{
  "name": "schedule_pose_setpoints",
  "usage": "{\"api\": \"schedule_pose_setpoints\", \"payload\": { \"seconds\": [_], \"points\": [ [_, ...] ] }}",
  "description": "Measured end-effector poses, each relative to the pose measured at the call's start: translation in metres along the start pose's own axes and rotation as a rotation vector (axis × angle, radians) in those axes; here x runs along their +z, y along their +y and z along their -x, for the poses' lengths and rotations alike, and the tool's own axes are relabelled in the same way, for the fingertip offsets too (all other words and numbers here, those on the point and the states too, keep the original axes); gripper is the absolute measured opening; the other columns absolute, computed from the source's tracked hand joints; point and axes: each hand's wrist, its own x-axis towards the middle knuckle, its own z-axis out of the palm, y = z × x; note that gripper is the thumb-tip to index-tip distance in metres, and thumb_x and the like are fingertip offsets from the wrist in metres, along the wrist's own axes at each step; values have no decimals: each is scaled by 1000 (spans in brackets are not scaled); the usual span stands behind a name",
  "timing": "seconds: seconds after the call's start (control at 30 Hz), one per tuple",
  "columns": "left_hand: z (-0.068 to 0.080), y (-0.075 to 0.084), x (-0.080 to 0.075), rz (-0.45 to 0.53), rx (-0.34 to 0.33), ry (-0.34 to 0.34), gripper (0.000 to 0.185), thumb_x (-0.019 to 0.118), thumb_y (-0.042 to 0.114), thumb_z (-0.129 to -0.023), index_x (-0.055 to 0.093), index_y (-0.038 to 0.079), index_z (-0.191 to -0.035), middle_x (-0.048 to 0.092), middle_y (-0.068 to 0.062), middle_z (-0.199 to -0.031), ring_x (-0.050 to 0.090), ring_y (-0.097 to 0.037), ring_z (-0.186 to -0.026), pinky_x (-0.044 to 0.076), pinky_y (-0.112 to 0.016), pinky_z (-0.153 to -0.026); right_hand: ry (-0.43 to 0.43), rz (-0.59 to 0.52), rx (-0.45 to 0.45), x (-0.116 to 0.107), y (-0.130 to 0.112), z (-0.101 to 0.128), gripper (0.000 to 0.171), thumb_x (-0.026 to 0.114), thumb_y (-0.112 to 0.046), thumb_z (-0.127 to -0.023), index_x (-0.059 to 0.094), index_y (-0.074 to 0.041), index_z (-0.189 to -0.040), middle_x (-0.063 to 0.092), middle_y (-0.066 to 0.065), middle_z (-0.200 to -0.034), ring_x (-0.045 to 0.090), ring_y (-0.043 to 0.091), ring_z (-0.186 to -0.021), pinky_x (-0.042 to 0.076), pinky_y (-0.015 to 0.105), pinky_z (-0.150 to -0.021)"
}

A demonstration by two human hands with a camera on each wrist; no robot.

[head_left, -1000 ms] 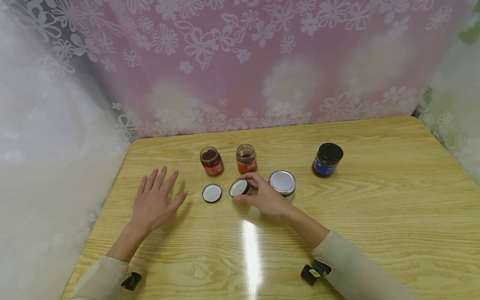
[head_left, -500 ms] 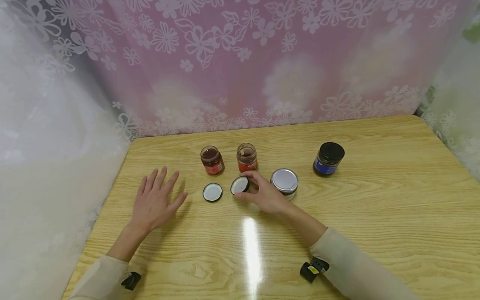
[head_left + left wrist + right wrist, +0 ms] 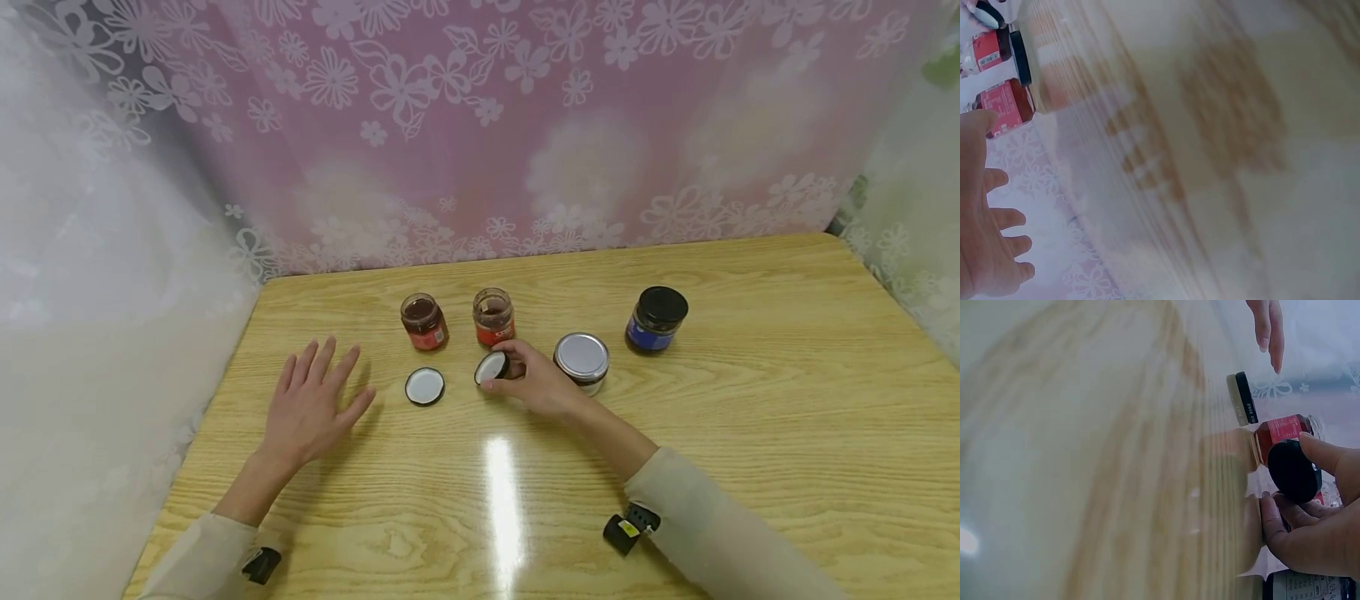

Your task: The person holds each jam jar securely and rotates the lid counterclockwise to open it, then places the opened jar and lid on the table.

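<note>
My right hand pinches a black-rimmed jar lid between thumb and fingers, tilted with its pale inside facing up. In the right wrist view the lid's dark outside shows. Right behind the hand's knuckles stands a wider jar with a silver lid. My left hand holds nothing, its fingers spread low over the table at the left. Between the hands a second lid lies inside up on the table. Two lidless jars with red labels, the left jar and the right jar, stand behind the lids.
A jar with a black lid and blue label stands farther right on the wooden table. A pink flowered curtain hangs along the table's back edge, and pale curtains hang at both sides.
My right hand has moved slightly right and away with the lid. The silver-lidded jar has shifted the same way. My left hand has stayed almost still.
</note>
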Motion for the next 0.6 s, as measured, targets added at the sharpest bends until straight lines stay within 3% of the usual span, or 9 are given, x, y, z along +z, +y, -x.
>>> {"api": "schedule_pose_setpoints", "payload": {
  "seconds": [0.27,0.4,0.6],
  "points": [
    [2,-1,1,6,4,1,64,52,52,-93,43,14,-145,33,-21,-148,22,-40,-138,13,-57,-110,-13,118,-39,1,2,-2,59,75,-21,-85,47,-2,-133,56,10,-109,53,21,-98,44,35,-83],
    [2,-2,2,0,11,3,63,53,50,-93,44,14,-144,33,-22,-148,23,-39,-138,13,-56,-110,-17,243,-106,1,-1,-1,60,74,-20,-86,47,3,-133,55,15,-121,51,24,-109,43,40,-91],
    [3,-1,2,8,28,-4,62,54,48,-94,43,14,-145,32,-21,-149,23,-39,-138,12,-56,-110,-20,419,-119,1,-7,1,59,72,-23,-87,47,3,-133,50,18,-130,46,29,-121,39,44,-98]
  ]
}}
